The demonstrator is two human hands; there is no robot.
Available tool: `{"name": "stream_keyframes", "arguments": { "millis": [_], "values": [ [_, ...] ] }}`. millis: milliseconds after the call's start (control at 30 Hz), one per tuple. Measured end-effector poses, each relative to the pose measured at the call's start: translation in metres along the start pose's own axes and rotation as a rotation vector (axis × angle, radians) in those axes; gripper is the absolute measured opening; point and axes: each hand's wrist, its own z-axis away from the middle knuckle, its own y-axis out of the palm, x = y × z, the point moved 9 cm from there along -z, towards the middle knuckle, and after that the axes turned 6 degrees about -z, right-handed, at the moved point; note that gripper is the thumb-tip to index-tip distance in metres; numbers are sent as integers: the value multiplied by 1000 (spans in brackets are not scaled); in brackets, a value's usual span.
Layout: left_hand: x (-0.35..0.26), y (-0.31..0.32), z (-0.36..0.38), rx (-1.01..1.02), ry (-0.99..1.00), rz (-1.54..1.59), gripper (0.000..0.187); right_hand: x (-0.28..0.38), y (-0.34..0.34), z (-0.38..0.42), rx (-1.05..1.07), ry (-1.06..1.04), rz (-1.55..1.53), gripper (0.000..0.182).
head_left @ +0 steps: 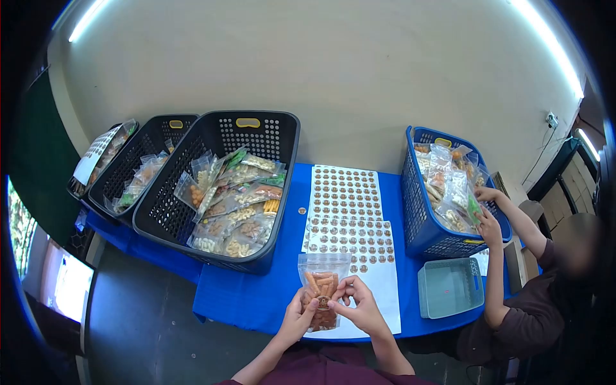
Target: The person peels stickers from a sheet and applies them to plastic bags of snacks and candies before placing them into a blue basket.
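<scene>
A clear zip pouch (325, 280) of orange-brown snack sticks is upright near the front of the table, between my two hands. My left hand (298, 319) is closed on its left side, thumb on the front. On the right side, my right hand (360, 308) grips the pouch, its thumb against a round brown sticker (323, 301) on the front and its fingers curled. Under and behind the pouch lie sticker sheets (350, 234) with rows of similar round labels, several spots bare at the lower part. One loose round sticker (301, 210) is on the blue cloth.
A large black basket (292, 160) of filled pouches stands left, with two more dark baskets beyond it. At right are a blue basket (410, 186) of pouches and a grey-green bin (451, 309). Another person's hands (489, 218) reach into the blue basket. Blue cloth (237, 295) covers the table.
</scene>
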Motion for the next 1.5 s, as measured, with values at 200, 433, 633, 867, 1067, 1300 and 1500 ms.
{"name": "stream_keyframes", "arguments": {
  "millis": [200,433,633,867,1067,1300,1500],
  "values": [
    [1,19,6,81,-97,70,40,6,-10,13,1,15,-78,29],
    [10,38,2,115,-200,140,45,26,-29,29,-184,-205,156,27],
    [13,68,-11,178,-260,195,46,67,-32,53,-351,-479,704,22],
    [28,96,-11,285,-373,229,43,74,-42,74,-290,-638,771,23],
    [51,115,-16,246,-520,317,38,64,-67,91,-311,-544,500,25],
    [46,121,-30,188,-384,239,39,41,-116,84,-469,-357,181,30],
    [34,145,-46,144,-262,136,33,25,-149,69,-549,-284,129,29]
  ]
}}
